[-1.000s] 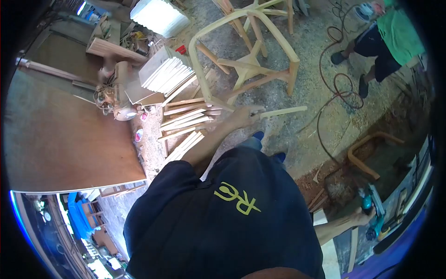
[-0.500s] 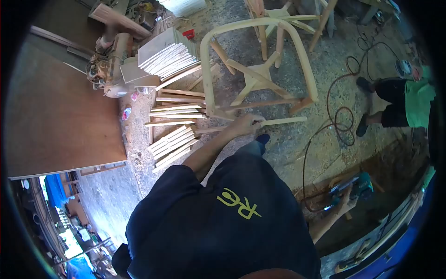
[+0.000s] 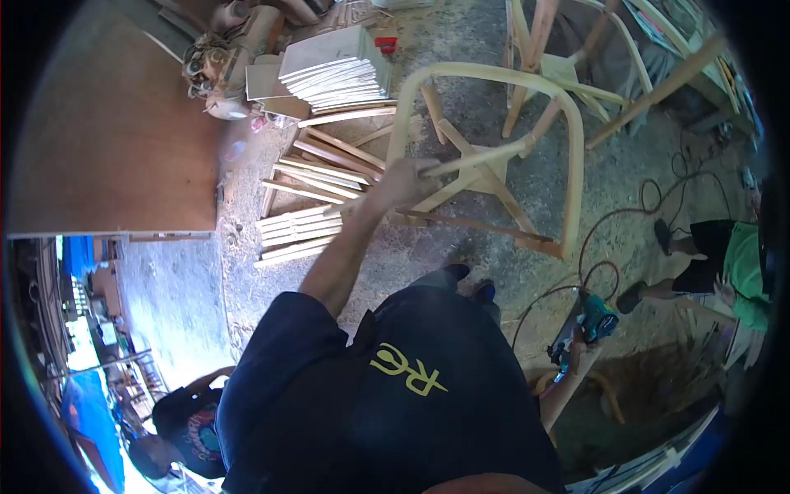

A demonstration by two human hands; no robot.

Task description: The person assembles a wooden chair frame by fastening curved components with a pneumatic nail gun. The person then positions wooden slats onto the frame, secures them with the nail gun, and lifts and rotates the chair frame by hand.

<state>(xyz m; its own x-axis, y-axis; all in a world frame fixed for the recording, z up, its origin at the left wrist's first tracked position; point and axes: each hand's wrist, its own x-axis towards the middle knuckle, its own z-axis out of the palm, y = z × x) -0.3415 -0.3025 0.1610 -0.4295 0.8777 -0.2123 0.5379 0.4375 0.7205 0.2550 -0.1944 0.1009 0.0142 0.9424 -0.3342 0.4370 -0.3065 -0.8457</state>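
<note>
My left hand (image 3: 403,185) is closed round a thin light wooden strip (image 3: 481,158), which reaches over the opening of a wooden chair frame (image 3: 573,165). The frame has a rounded rim, and crossed pieces show below it. Lower right, my right hand (image 3: 583,352) grips a teal power tool (image 3: 599,319), held out beside my body and apart from the frame. Left of the chair frame, several wooden strips (image 3: 309,235) lie in stacks on the floor.
Pale panels (image 3: 329,58) are stacked behind the strips, near a machine (image 3: 218,70). Another chair frame (image 3: 613,95) stands at the back right. A hose (image 3: 609,216) winds over the floor towards a person in green (image 3: 745,272). Another person (image 3: 185,428) is at lower left.
My left hand has brought the strip across the chair frame's opening. My right hand and the power tool have moved up and left in view. A person has appeared at lower left.
</note>
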